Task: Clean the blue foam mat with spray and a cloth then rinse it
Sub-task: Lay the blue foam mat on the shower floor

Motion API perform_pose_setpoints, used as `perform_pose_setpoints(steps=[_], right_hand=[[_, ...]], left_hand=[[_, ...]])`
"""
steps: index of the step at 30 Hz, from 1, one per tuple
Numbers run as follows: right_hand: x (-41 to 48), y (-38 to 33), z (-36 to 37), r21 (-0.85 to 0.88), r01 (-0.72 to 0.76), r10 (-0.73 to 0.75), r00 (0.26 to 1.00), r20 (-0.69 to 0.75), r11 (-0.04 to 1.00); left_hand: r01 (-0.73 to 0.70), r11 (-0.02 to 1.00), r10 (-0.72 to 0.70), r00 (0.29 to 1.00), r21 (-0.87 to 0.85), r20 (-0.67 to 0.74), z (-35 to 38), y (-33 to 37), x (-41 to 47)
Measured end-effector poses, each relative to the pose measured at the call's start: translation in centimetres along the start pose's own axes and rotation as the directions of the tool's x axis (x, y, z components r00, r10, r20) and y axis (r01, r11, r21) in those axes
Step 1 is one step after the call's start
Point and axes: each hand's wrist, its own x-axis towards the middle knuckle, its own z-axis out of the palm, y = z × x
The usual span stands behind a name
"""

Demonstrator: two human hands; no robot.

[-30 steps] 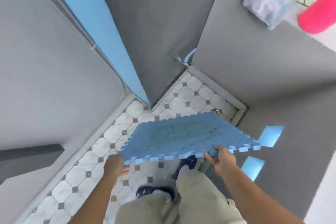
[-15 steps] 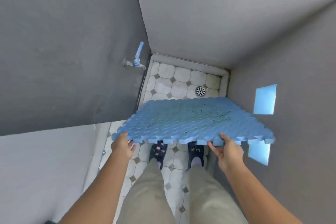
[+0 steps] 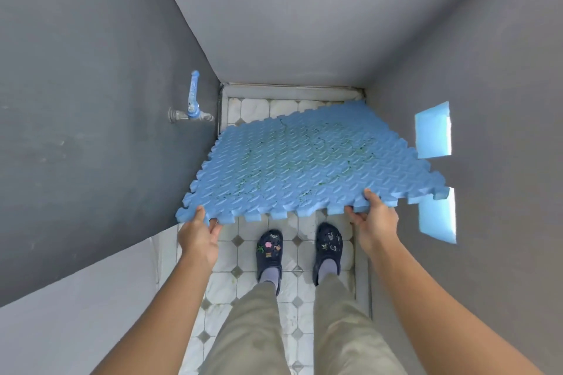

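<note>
Blue foam mat (image 3: 307, 167), interlocking toothed edges, ribbed tread texture, dark green-black grime specks across its middle, held roughly flat in the air above the tiled floor (image 3: 243, 256), just ahead of the dark clogs (image 3: 269, 250). Left hand (image 3: 198, 237) pinches the mat's near-left corner, thumb on top and fingers curled under; right hand (image 3: 376, 219) grips the near edge toward the right the same way, both arms stretched forward. Beyond the mat's left edge, a blue-handled tap (image 3: 192, 103) on the grey wall.
</note>
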Motion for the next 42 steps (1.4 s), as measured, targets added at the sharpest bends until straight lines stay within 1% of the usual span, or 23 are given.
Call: perform_pose_setpoints(steps=[2, 5, 8, 13, 15, 19, 21, 23, 25, 27, 29, 31, 33, 35, 37, 38, 40, 42], right_hand=[[1.8, -0.1, 0.7, -0.041, 0.011, -0.011, 1.0, -0.007, 0.999], [3.6, 0.1, 1.9, -0.032, 0.001, -0.001, 1.0, -0.006, 0.999], [4.9, 0.4, 3.1, 0.002, -0.038, 0.038, 0.999, 0.025, 0.999], [6.8, 0.5, 4.5, 0.007, -0.062, 0.061, 0.997, 0.055, 0.998], [7.7, 0.3, 5.1, 0.003, -0.077, 0.077, 0.994, 0.075, 0.997], [10.4, 0.9, 6.2, 0.006, -0.103, 0.102, 0.99, 0.093, 0.995], [11.9, 1.6, 6.8, -0.012, -0.106, 0.107, 0.989, 0.103, 0.994], [13.0, 2.1, 7.0, -0.053, -0.101, 0.105, 0.991, 0.08, 0.994], [13.6, 2.6, 6.7, -0.088, -0.102, 0.105, 0.994, 0.029, 0.991], [13.5, 2.9, 6.1, -0.131, -0.109, 0.109, 0.994, -0.008, 0.985], [13.2, 3.3, 5.5, -0.178, -0.118, 0.109, 0.992, -0.058, 0.977], [13.0, 4.0, 4.8, -0.19, -0.131, 0.11, 0.987, -0.12, 0.973], [12.5, 4.8, 4.1, -0.205, -0.158, 0.12, 0.975, -0.188, 0.966], [11.7, 5.4, 3.6, -0.244, -0.159, 0.104, 0.969, -0.224, 0.957], [10.7, 6.1, 3.2, -0.271, -0.111, 0.056, 0.978, -0.201, 0.956], [9.8, 6.3, 3.0, -0.274, -0.076, 0.028, 0.984, -0.175, 0.959], [8.1, 6.3, 2.8, -0.29, 0.013, -0.048, 0.992, -0.114, 0.957], [6.2, 5.6, 2.9, -0.323, 0.122, -0.143, 0.989, -0.041, 0.938]], left_hand=[[-0.015, 1.0, 0.015, 1.0, 0.0, 0.011, 1.2, 0.3, 0.6], [-0.03, 0.999, 0.029, 0.999, 0.024, 0.038, 3.5, 1.6, 1.9], [-0.012, 1.0, 0.012, 0.996, -0.005, 0.084, 5.1, 2.5, 3.4], [0.042, 0.995, -0.033, 0.994, -0.092, 0.102, 6.5, 2.3, 5.3], [0.044, 0.993, -0.029, 0.991, -0.11, 0.13, 7.3, 2.4, 6.2], [0.019, 0.995, -0.004, 0.988, -0.093, 0.156, 9.7, 3.5, 7.9], [-0.005, 0.998, 0.018, 0.979, -0.065, 0.201, 11.1, 4.1, 8.8], [-0.019, 0.999, 0.011, 0.963, 0.027, 0.271, 11.9, 4.5, 9.0], [0.014, 0.993, -0.047, 0.958, 0.117, 0.285, 12.1, 4.4, 8.9], [0.054, 0.979, -0.106, 0.959, 0.199, 0.264, 11.7, 3.9, 8.8], [0.058, 0.949, -0.136, 0.962, 0.309, 0.236, 10.9, 2.9, 8.5], [0.035, 0.899, -0.14, 0.967, 0.436, 0.212, 10.0, 1.6, 8.0], [0.001, 0.827, -0.122, 0.976, 0.562, 0.178, 8.7, 0.2, 7.6], [-0.068, 0.725, -0.058, 0.985, 0.685, 0.16, 7.2, -1.1, 7.3], [-0.16, 0.601, -0.003, 0.979, 0.783, 0.203, 5.8, -1.8, 6.5], [-0.203, 0.56, 0.011, 0.971, 0.803, 0.238, 5.3, -2.0, 5.8], [-0.305, 0.512, 0.051, 0.944, 0.803, 0.326, 5.0, -1.7, 4.0], [-0.414, 0.474, 0.093, 0.901, 0.777, 0.423, 5.5, -0.6, 1.6]])
